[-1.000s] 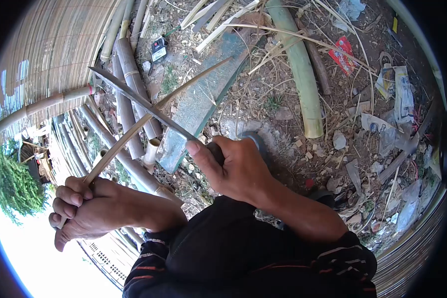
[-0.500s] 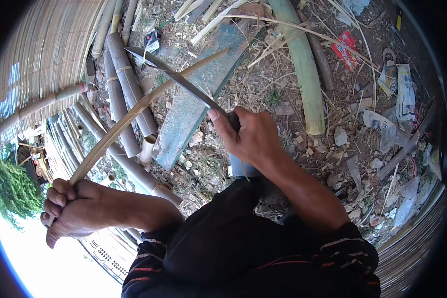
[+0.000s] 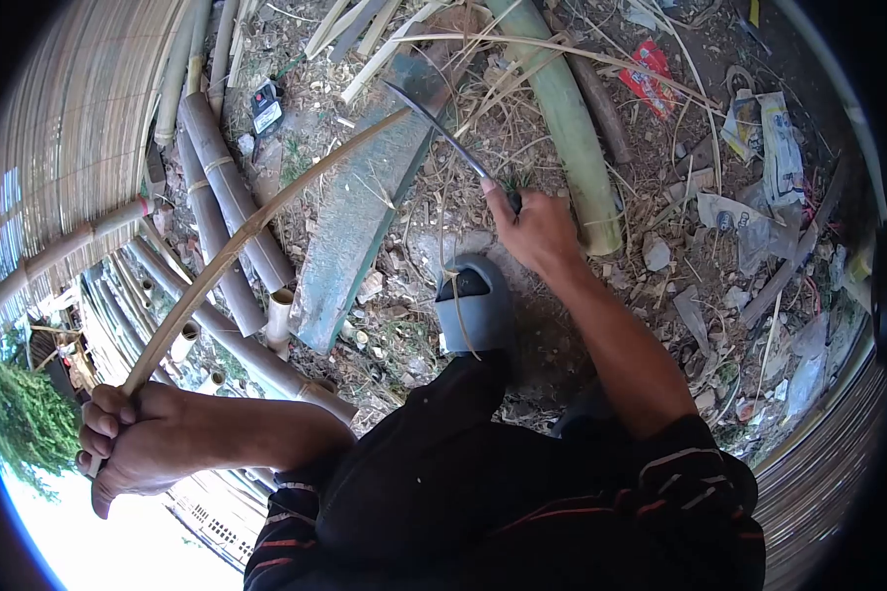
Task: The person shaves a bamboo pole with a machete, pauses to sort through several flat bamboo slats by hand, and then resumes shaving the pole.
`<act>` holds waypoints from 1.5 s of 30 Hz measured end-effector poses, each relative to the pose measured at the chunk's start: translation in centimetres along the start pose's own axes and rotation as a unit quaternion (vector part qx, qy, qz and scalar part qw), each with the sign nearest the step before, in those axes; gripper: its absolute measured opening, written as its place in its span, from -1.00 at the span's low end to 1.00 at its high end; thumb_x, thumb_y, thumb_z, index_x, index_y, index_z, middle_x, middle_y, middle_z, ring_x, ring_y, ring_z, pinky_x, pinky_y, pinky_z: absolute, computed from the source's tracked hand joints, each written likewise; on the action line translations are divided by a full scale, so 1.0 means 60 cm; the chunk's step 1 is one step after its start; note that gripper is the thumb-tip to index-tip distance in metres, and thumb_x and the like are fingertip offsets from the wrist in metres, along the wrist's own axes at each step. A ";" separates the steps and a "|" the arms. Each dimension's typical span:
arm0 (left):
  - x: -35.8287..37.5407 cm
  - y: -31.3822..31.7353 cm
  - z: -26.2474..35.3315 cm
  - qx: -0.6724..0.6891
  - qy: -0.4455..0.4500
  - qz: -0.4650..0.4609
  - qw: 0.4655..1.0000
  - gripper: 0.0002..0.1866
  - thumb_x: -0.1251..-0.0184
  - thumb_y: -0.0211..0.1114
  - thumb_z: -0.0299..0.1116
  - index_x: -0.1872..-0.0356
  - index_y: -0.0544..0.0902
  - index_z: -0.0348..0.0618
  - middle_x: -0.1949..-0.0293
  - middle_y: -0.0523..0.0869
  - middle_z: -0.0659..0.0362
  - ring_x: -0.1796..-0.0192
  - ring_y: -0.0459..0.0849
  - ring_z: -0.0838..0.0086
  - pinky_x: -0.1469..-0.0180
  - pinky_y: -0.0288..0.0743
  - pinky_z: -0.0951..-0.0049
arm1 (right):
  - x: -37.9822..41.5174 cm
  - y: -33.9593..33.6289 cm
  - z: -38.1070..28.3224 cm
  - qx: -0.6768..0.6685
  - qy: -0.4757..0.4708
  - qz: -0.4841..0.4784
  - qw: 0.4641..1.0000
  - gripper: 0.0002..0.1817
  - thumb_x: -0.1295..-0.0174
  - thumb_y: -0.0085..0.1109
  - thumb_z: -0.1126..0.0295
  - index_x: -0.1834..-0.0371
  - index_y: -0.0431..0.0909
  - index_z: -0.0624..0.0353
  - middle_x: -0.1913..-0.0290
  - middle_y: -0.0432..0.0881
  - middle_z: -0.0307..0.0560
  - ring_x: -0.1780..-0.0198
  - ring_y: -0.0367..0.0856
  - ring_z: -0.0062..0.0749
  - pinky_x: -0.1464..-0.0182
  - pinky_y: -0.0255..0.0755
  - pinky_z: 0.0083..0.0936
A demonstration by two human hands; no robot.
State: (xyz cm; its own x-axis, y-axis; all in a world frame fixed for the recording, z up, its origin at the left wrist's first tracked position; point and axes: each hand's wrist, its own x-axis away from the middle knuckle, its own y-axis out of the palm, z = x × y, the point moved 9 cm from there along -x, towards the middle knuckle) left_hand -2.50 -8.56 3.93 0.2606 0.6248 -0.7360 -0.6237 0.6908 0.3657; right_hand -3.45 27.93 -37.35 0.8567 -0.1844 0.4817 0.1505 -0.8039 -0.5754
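Note:
My left hand (image 3: 133, 433) is closed around the lower end of a long bamboo strip (image 3: 237, 243), which slants up to the right over the ground. The strip's far tip lies over a worn blue-green board (image 3: 360, 222). In my right hand (image 3: 540, 231) is the dark handle of a long knife (image 3: 443, 135). Its narrow blade points up and left, apart from the strip, beyond the board's right edge. A thin curled shaving (image 3: 443, 231) hangs below the blade and reaches a grey-blue sandal (image 3: 473, 320) on my foot.
Thick bamboo poles (image 3: 229, 182) lie at the left beside a woven bamboo screen (image 3: 64, 118). A green bamboo pole (image 3: 572, 128) lies beyond my right hand. Wood chips, a red wrapper (image 3: 648, 79) and plastic bags (image 3: 759, 212) litter the ground at the right.
The knife has moved right, off the bamboo strip it was crossing, and its blade has turned steeper. My left hand keeps its hold. The thin shaving now drapes over the sandal.

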 end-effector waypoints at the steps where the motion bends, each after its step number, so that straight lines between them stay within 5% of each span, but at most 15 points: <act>1: 0.005 0.010 -0.001 0.063 -0.026 -0.052 0.996 -0.29 -0.42 -0.30 0.47 0.32 0.29 -0.09 0.62 0.24 0.25 0.63 0.20 0.49 0.63 0.13 0.55 | 0.008 -0.008 -0.019 0.000 -0.009 0.001 1.000 -0.21 -0.37 -0.05 -0.33 0.53 0.64 0.29 0.61 0.61 0.23 0.45 0.68 0.17 0.32 0.53 -0.01; 5: 0.040 0.076 0.005 0.245 -0.116 -0.229 0.935 -0.55 -0.58 -0.10 0.11 0.04 0.28 -0.14 0.39 0.34 0.18 0.38 0.37 0.33 0.29 0.37 0.24 | -0.002 0.011 0.011 -0.069 0.058 -0.040 0.995 -0.22 -0.36 -0.06 -0.33 0.52 0.67 0.26 0.57 0.64 0.27 0.39 0.70 0.24 0.27 0.55 0.01; 9: 0.063 0.116 -0.005 0.200 -0.151 -0.160 0.955 -0.56 -0.49 0.11 0.07 0.21 0.56 -0.17 0.29 0.55 0.12 0.30 0.46 0.25 -0.12 0.26 0.05 | 0.022 -0.025 -0.042 -0.102 0.040 -0.081 0.991 -0.23 -0.37 -0.03 -0.30 0.54 0.67 0.27 0.59 0.63 0.23 0.42 0.70 0.19 0.29 0.55 -0.06; 12: 0.043 0.088 -0.018 0.169 -0.074 -0.126 0.975 -0.56 -0.47 0.16 0.11 0.37 0.65 -0.07 0.39 0.62 0.20 0.30 0.49 0.27 -0.07 0.32 0.14 | 0.077 -0.042 -0.133 -0.182 -0.103 -0.046 0.977 -0.30 -0.39 0.10 -0.20 0.64 0.50 0.26 0.74 0.46 -0.04 0.68 0.49 -0.29 0.55 0.36 -0.26; 13: 0.032 0.080 -0.024 0.142 -0.087 -0.126 0.978 -0.54 -0.46 0.17 0.17 0.47 0.57 0.03 0.60 0.45 0.33 0.45 0.44 0.39 0.19 0.37 0.32 | 0.103 -0.039 -0.169 -0.208 -0.136 -0.075 0.966 -0.34 -0.39 0.14 -0.15 0.66 0.46 0.23 0.77 0.44 -0.09 0.73 0.46 -0.36 0.61 0.32 -0.30; 19: 0.055 0.077 -0.016 0.060 -0.058 -0.080 0.993 -0.51 -0.45 0.20 0.18 0.57 0.34 0.13 0.63 0.25 0.38 0.64 0.22 0.56 0.54 0.11 0.52 | 0.200 -0.066 -0.322 -0.189 -0.438 0.035 0.878 -0.34 -0.21 0.20 -0.33 0.54 0.52 0.15 0.77 0.46 -0.08 0.71 0.59 -0.17 0.65 0.44 -0.23; 22: 0.052 0.072 -0.011 0.038 -0.029 -0.060 0.997 -0.51 -0.43 0.23 0.16 0.54 0.29 0.14 0.64 0.21 0.39 0.68 0.13 0.61 0.59 0.04 0.55 | 0.068 0.029 -0.227 -0.257 -0.120 -0.128 0.950 -0.35 -0.29 0.21 -0.26 0.60 0.45 0.16 0.80 0.40 -0.12 0.76 0.52 -0.29 0.68 0.32 -0.30; 24: 0.044 0.068 -0.021 0.043 -0.032 -0.076 0.996 -0.50 -0.43 0.24 0.16 0.54 0.28 0.13 0.65 0.20 0.39 0.67 0.12 0.61 0.60 0.01 0.57 | 0.072 0.022 -0.231 -0.204 -0.132 -0.152 0.958 -0.34 -0.34 0.11 -0.23 0.61 0.52 0.19 0.77 0.52 0.00 0.68 0.63 -0.07 0.60 0.52 -0.18; 26: 0.043 0.075 -0.026 0.046 -0.044 -0.065 0.996 -0.49 -0.42 0.24 0.17 0.56 0.27 0.12 0.66 0.20 0.39 0.67 0.12 0.61 0.61 0.01 0.57 | 0.129 -0.026 -0.273 -0.212 -0.327 -0.027 0.921 -0.37 -0.40 0.13 -0.15 0.67 0.44 0.15 0.81 0.40 -0.19 0.79 0.46 -0.35 0.69 0.29 -0.32; 28: 0.045 0.069 -0.028 0.056 -0.045 -0.044 0.996 -0.47 -0.42 0.24 0.18 0.58 0.26 0.11 0.66 0.20 0.39 0.67 0.11 0.61 0.61 0.00 0.56 | 0.117 -0.019 -0.262 -0.196 -0.383 -0.031 0.902 -0.30 -0.38 0.04 -0.24 0.58 0.58 0.24 0.74 0.55 0.04 0.68 0.64 -0.08 0.59 0.50 -0.16; 30: 0.033 0.056 -0.035 0.023 -0.034 -0.049 0.998 -0.46 -0.41 0.25 0.16 0.60 0.25 0.10 0.68 0.20 0.39 0.67 0.12 0.61 0.60 0.01 0.56 | 0.012 0.056 -0.146 -0.135 -0.074 -0.103 0.983 -0.32 -0.33 0.10 -0.25 0.58 0.57 0.21 0.71 0.57 0.06 0.66 0.63 -0.03 0.55 0.51 -0.15; 34: 0.030 0.060 -0.038 0.067 -0.056 -0.055 0.995 -0.46 -0.43 0.24 0.14 0.60 0.23 0.11 0.68 0.22 0.39 0.67 0.12 0.60 0.58 0.03 0.55 | -0.005 0.045 -0.079 -0.105 -0.049 -0.103 0.988 -0.31 -0.32 0.11 -0.26 0.58 0.57 0.22 0.71 0.56 0.09 0.62 0.65 0.05 0.49 0.54 -0.09; 36: 0.030 0.061 -0.038 0.066 -0.043 -0.047 0.996 -0.48 -0.44 0.24 0.12 0.59 0.24 0.12 0.68 0.20 0.40 0.68 0.11 0.59 0.58 0.04 0.55 | 0.025 0.021 -0.106 -0.090 -0.212 -0.025 0.973 -0.30 -0.40 0.06 -0.22 0.61 0.56 0.24 0.78 0.47 -0.01 0.71 0.54 -0.14 0.57 0.39 -0.21; 40: 0.047 0.070 -0.027 0.039 -0.031 -0.043 0.998 -0.55 -0.48 0.20 0.08 0.53 0.28 0.14 0.63 0.21 0.38 0.66 0.16 0.58 0.56 0.08 0.54 | -0.044 0.039 -0.027 -0.028 -0.005 -0.020 0.999 -0.19 -0.37 -0.04 -0.34 0.67 0.56 0.24 0.75 0.49 0.03 0.62 0.62 -0.04 0.48 0.43 -0.10; 45: 0.017 -0.068 -0.091 -0.124 -0.089 0.082 0.985 -0.57 -0.62 -0.10 0.10 0.06 0.36 -0.10 0.38 0.50 0.13 0.37 0.56 0.34 0.35 0.51 0.38 | -0.034 0.005 -0.012 -0.088 0.010 -0.040 0.995 -0.13 -0.37 -0.11 -0.39 0.65 0.54 0.32 0.68 0.56 0.10 0.56 0.59 -0.01 0.39 0.43 -0.12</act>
State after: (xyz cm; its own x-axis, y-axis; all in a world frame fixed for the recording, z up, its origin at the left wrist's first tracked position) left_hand -3.71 -12.76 -1.44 0.2520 0.7903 -0.5585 -0.8235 0.4782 0.3051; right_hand -5.50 27.65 -38.01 0.8348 -0.1261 0.5359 0.1273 -0.9029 -0.4107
